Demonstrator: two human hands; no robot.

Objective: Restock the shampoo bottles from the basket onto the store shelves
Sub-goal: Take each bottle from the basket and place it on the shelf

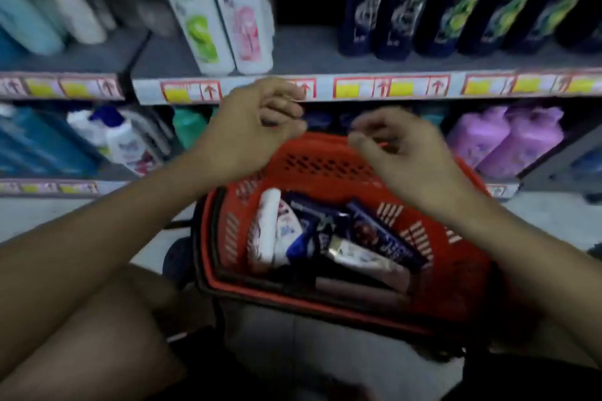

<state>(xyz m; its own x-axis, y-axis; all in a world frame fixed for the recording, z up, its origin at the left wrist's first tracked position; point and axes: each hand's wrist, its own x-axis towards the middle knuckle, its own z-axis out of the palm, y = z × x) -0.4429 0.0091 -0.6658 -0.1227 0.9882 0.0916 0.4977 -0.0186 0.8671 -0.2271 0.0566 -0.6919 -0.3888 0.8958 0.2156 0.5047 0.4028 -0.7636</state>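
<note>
Red perforated plastic basket [325, 169] on the floor below the shelf [358, 88]. Inside it: a heap of smooth bottles lying flat, white bottle [270, 231] at the left wall, dark blue bottles [368, 231] mid to right. Left hand [257, 127] above the basket's far rim, level with the shelf's front edge, fingers curled loosely inward, holding nothing. Right hand [400, 146] over the far rim, fingers half-curled and slightly apart; contact with the rim can't be told, blurred. Both hands well above the bottles. Two tall white bottles [224, 10] upright at the shelf's front edge.
</note>
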